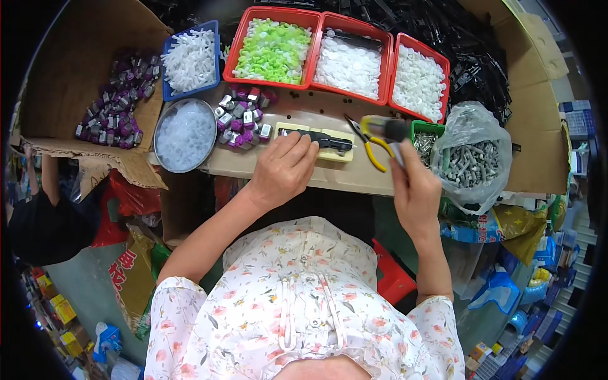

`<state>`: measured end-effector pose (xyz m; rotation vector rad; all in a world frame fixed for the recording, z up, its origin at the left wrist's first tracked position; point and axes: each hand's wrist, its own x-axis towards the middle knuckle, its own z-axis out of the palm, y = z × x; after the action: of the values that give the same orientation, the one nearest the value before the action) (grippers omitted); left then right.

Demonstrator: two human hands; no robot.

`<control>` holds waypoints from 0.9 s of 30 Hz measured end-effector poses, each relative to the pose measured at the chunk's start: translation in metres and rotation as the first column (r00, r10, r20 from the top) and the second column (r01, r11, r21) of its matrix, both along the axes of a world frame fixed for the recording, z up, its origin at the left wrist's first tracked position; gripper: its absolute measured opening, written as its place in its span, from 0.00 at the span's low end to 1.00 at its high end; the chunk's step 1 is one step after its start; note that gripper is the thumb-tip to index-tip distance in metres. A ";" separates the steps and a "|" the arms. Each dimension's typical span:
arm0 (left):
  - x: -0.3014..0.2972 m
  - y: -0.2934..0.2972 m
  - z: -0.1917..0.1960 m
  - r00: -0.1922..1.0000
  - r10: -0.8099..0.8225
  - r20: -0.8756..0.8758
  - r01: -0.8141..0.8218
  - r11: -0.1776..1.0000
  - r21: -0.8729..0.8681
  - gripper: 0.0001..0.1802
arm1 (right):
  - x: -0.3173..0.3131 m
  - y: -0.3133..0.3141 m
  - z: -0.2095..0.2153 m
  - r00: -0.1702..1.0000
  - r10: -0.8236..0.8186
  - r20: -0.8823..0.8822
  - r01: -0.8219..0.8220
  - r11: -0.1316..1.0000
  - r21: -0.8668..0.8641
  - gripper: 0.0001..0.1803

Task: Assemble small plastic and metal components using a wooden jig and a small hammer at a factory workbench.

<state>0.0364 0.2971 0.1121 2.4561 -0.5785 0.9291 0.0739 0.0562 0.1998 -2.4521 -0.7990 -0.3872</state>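
Observation:
My left hand (287,166) presses its closed fingertips onto a long black plastic part (334,143), which lies in a cream-coloured block fixture (344,156). Its fingers cover the left end of that part. To the right of the fixture, my right hand (418,190) grips a small mallet (397,131) by its handle. The mallet's head is dark at one end and yellowish at the other, smeared by motion, and is raised above the table. Pliers with yellow handles (379,154) lie between the fixture and my right hand, partly behind the mallet.
Along the back stand a blue tray (166,66) of white pegs and red trays (311,60) of green and white pieces. Left are a round metal dish (158,147) and silver-and-purple pieces (242,120). At right are a green tray (415,126) and a plastic bag (494,120) of screws.

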 end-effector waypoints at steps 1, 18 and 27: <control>0.000 -0.003 0.001 1.000 -0.009 0.011 0.009 1.000 0.011 0.14 | -0.001 -0.002 -0.005 1.000 -0.002 0.000 0.002 1.000 -0.005 0.25; 0.032 -0.014 0.013 0.977 -0.072 -0.202 0.057 0.995 -0.079 0.17 | 0.153 0.057 -0.027 0.982 -0.053 0.181 0.097 0.965 -0.244 0.15; 0.041 0.000 0.026 0.932 -0.210 -0.294 0.053 0.884 -0.464 0.14 | 0.050 0.009 -0.021 0.998 0.054 -0.039 -0.062 0.970 -0.234 0.14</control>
<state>0.0776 0.2967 0.1376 2.0555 -0.3556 0.4953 0.1236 0.0651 0.1789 -2.6374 -0.9482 -0.2413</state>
